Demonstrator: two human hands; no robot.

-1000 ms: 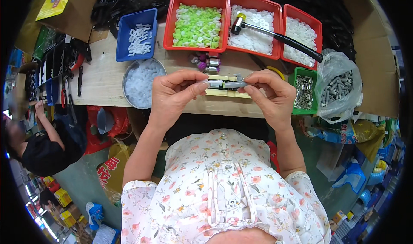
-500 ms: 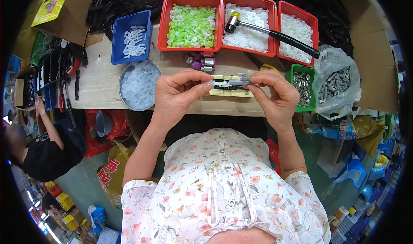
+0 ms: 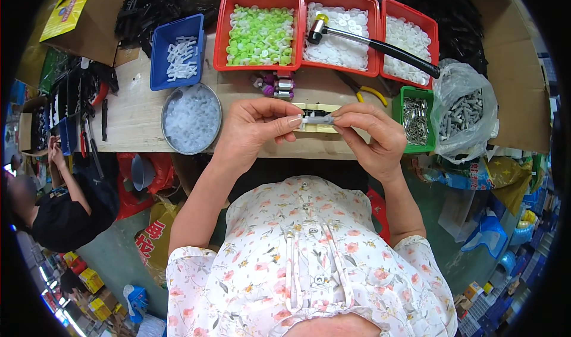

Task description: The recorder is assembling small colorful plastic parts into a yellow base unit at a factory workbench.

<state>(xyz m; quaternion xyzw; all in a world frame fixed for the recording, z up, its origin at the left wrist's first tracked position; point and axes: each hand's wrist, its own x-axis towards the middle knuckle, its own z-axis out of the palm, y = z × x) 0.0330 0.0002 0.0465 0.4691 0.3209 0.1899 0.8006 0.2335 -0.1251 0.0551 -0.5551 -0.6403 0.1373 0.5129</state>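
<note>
Apparently fitting: left hand [image 3: 252,126], right hand [image 3: 376,136] pinch slim white-and-grey part [image 3: 319,120] above cream fixture [image 3: 317,128]; next move likely needs alignment.

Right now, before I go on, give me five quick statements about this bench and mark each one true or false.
1. The left hand and right hand hold a small grey-and-white item between them. True.
2. The hammer lies in the round bowl. False: the hammer lies across the middle red bin and right red bin.
3. The left red bin holds green and white pieces. True.
4. The green bin is left of both hands. False: the green bin is to the right of them.
5. The yellow-handled tool is in the left hand. False: the yellow-handled tool lies on the table.
</note>
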